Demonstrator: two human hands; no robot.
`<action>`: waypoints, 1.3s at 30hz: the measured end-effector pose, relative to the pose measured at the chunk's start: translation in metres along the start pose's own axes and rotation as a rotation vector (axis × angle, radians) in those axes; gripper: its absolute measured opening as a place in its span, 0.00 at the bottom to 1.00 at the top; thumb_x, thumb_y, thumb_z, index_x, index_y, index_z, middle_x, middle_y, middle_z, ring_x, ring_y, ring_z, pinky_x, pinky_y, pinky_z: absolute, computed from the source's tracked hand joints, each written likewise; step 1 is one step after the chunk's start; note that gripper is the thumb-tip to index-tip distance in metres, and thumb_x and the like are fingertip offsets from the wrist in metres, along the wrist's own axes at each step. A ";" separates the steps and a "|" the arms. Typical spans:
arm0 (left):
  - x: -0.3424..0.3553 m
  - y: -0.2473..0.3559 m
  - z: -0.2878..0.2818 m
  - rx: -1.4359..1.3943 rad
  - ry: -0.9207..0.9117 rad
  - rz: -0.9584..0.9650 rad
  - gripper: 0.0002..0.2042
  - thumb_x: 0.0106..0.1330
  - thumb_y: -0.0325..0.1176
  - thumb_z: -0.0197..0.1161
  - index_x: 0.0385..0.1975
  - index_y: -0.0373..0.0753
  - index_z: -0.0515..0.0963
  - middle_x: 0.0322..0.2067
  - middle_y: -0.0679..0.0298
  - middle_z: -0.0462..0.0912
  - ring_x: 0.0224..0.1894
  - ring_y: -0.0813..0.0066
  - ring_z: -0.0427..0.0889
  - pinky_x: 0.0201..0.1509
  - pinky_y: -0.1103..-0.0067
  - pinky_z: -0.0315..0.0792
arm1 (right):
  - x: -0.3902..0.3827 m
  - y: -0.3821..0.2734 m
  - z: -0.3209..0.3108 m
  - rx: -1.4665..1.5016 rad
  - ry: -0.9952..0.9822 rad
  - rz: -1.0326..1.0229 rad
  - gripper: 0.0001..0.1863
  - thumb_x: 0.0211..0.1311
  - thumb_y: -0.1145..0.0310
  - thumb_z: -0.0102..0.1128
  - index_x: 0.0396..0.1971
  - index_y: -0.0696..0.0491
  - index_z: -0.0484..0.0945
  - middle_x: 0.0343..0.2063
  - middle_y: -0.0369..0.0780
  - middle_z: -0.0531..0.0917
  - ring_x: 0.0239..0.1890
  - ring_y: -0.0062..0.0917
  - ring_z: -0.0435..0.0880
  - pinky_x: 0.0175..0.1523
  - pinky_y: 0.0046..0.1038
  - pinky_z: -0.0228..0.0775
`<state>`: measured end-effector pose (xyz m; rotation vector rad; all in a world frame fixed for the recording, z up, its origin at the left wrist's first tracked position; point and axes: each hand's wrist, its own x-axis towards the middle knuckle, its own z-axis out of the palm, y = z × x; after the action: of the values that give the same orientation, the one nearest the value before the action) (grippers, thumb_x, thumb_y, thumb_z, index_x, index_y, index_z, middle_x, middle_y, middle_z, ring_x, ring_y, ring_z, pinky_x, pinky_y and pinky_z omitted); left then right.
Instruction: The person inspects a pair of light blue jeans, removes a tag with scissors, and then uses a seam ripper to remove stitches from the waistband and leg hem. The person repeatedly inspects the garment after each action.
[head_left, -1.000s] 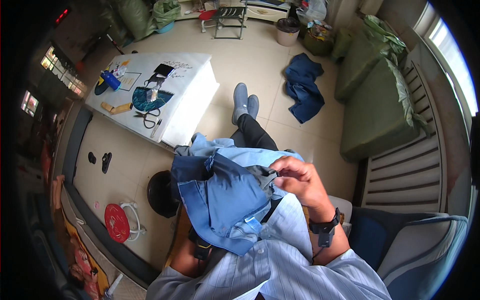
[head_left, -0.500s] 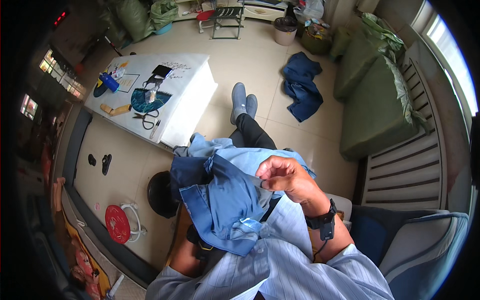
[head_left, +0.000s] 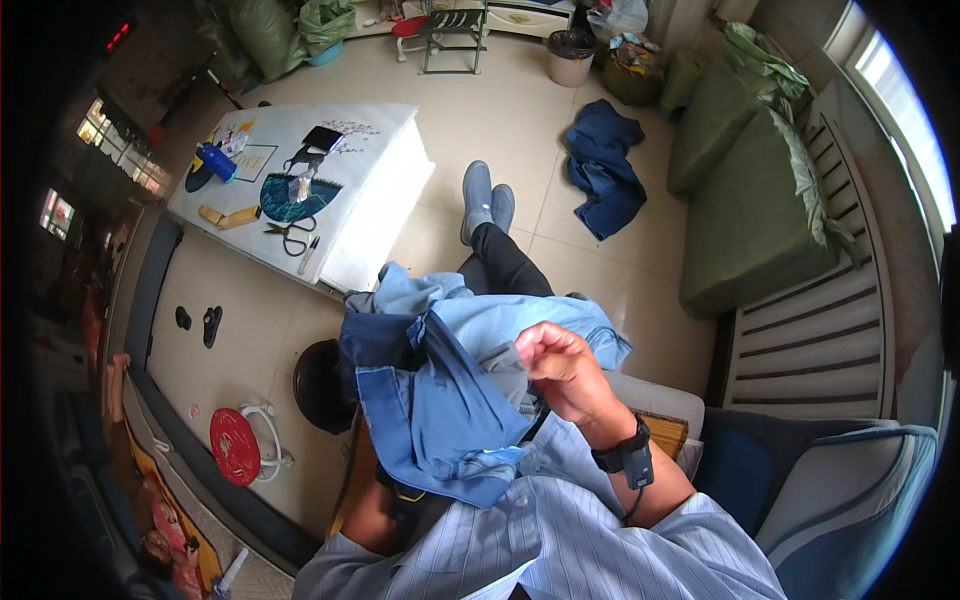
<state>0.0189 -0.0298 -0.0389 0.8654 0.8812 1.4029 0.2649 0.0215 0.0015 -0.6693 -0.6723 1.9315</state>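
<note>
My right hand (head_left: 562,368) is pinched at a strip of grey fabric (head_left: 505,370) on the garment in my lap, with a dark band on my wrist. My left hand is hidden beneath the medium-blue cloth (head_left: 430,410), and only that forearm shows at the lower edge. Under and beyond these layers a light-blue denim piece (head_left: 560,320) spreads over my crossed legs.
A white table (head_left: 360,230) holds scissors (head_left: 293,238), a blue bottle (head_left: 218,165) and small items. Dark-blue clothing (head_left: 604,167) lies on the floor. A red stool (head_left: 236,445) and black round seat (head_left: 318,385) stand left; green bundles (head_left: 750,230) and a blue chair (head_left: 850,500) are right.
My right hand has moved left along the grey fabric, its wrist shifting left too. More of the light-blue denim shows to the right of that hand.
</note>
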 end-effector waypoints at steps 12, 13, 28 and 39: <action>-0.012 0.005 -0.005 0.058 -0.045 -0.055 0.22 0.71 0.35 0.67 0.63 0.37 0.74 0.61 0.62 0.79 0.63 0.71 0.77 0.70 0.71 0.69 | -0.010 -0.047 0.029 -0.554 -0.136 -0.084 0.12 0.69 0.80 0.66 0.50 0.56 0.83 0.42 0.31 0.84 0.44 0.16 0.81 0.51 0.23 0.74; -0.012 0.005 -0.004 0.062 -0.051 -0.059 0.22 0.71 0.35 0.67 0.63 0.37 0.74 0.61 0.62 0.79 0.63 0.71 0.77 0.70 0.71 0.69 | -0.009 -0.044 0.025 -0.474 -0.110 -0.094 0.12 0.67 0.81 0.66 0.49 0.56 0.83 0.41 0.31 0.84 0.43 0.15 0.80 0.51 0.22 0.74; -0.024 0.002 -0.004 0.108 -0.106 -0.119 0.23 0.71 0.35 0.67 0.64 0.37 0.73 0.62 0.62 0.79 0.63 0.71 0.77 0.70 0.71 0.69 | 0.001 -0.023 0.017 -0.173 0.040 -0.103 0.11 0.62 0.86 0.63 0.43 0.57 0.84 0.37 0.32 0.84 0.38 0.14 0.80 0.45 0.18 0.72; -0.022 0.002 0.001 0.135 -0.135 -0.137 0.24 0.71 0.35 0.67 0.65 0.37 0.73 0.62 0.62 0.78 0.64 0.71 0.77 0.71 0.71 0.69 | -0.028 -0.042 0.042 -0.645 0.178 -0.466 0.07 0.64 0.82 0.65 0.40 0.58 0.80 0.39 0.35 0.85 0.39 0.16 0.80 0.46 0.23 0.75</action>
<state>0.0195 -0.0517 -0.0371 0.9716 0.9211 1.1634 0.2722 0.0053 0.0650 -0.9611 -1.2321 1.1999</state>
